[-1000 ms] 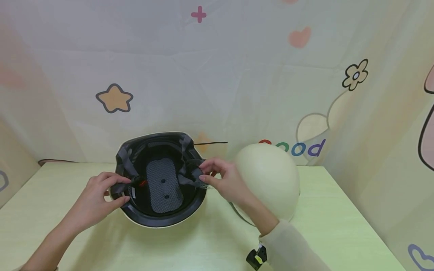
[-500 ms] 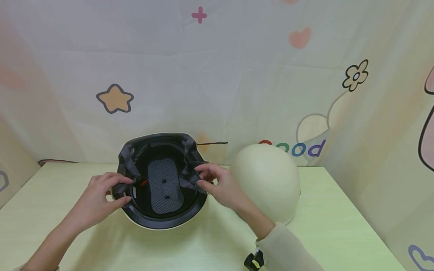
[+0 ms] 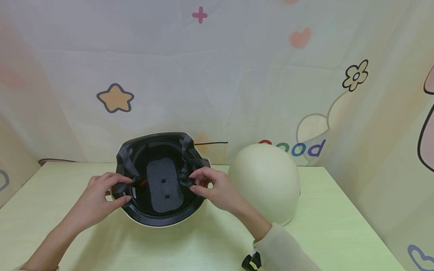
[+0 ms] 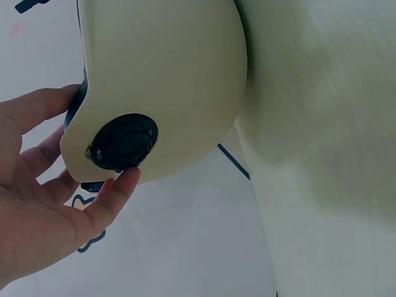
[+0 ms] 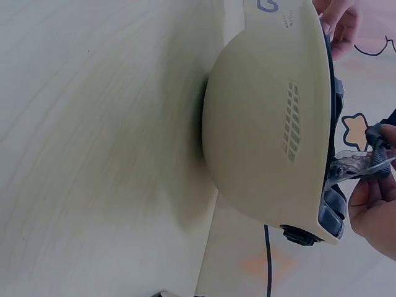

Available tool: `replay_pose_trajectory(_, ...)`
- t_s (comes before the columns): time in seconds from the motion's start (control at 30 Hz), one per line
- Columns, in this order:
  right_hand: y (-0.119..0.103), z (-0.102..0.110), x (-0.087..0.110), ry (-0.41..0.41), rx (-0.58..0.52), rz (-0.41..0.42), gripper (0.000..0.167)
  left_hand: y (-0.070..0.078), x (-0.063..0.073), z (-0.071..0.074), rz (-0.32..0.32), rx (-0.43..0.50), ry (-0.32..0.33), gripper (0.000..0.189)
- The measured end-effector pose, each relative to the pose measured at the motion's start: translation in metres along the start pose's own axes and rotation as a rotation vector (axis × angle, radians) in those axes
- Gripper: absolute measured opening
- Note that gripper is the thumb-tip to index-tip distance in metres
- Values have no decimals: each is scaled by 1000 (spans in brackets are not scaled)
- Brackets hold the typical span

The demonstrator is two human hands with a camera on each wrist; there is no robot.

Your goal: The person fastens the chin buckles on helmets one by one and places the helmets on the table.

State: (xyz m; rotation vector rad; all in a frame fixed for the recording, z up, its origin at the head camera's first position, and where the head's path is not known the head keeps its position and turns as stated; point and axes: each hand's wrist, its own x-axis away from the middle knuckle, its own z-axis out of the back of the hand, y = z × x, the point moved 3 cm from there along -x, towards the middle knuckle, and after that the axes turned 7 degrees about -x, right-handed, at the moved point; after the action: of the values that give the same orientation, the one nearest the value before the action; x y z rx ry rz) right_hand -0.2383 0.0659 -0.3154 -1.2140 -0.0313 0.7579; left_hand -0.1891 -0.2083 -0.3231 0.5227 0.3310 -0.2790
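A cream helmet (image 3: 162, 222) rests upside down on the table, its black inside facing me. A grey mesh pad (image 3: 164, 184) lines its bottom, and dark straps (image 3: 127, 160) hang along both sides. At the left rim my left hand (image 3: 101, 195) holds the helmet; in the left wrist view one fingertip touches the round black knob (image 4: 124, 142) on the shell. Over the right rim my right hand (image 3: 217, 188) pinches a dark chin strap (image 5: 378, 154), with crinkled clear plastic (image 5: 352, 164) beside it. A red bit (image 3: 143, 182) shows near the left strap.
A second cream helmet (image 3: 266, 180) sits dome up to the right, behind my right forearm. A small black and yellow object (image 3: 251, 261) lies by the right sleeve. The patterned curtain (image 3: 217, 94) stands behind the pale table (image 3: 339, 226).
My right hand has moved left and slightly down, toward the helmet's inside, with the strap. The left hand stays at the rim. The helmet has barely shifted.
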Motion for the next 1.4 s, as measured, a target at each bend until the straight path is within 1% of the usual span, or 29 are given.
replay_pose_trajectory(0.17,3,-3,1,-16,-26,-6,13,0,0,1,-2,2,5,32)
replay_pose_trajectory(0.27,5,-5,1,-25,-37,-5,12,0,-1,0,-1,12,-5,32)
replay_pose_trajectory(0.5,10,-10,1,-73,-114,-6,8,1,-1,1,8,37,-24,31)
replay_pose_trajectory(0.6,11,-9,2,-86,-111,-17,8,1,-2,1,5,41,-29,32)
replay_pose_trajectory(0.77,10,-6,2,-110,-103,-18,11,3,-4,2,-3,12,-37,33)
replay_pose_trajectory(0.9,11,-4,1,-123,-82,-32,14,6,-10,2,-29,-15,-62,35)
replay_pose_trajectory(1.07,13,-2,0,-128,-73,-58,15,13,-22,3,-67,-77,-149,37)
replay_pose_trajectory(1.17,14,-1,0,-123,-80,-70,16,17,-28,4,-96,-123,-181,36)
replay_pose_trajectory(1.23,14,0,0,-118,-85,-79,16,20,-32,5,-100,-125,-197,35)
replay_pose_trajectory(1.4,15,3,-2,-97,-92,-80,17,22,-42,5,-77,-106,-219,32)
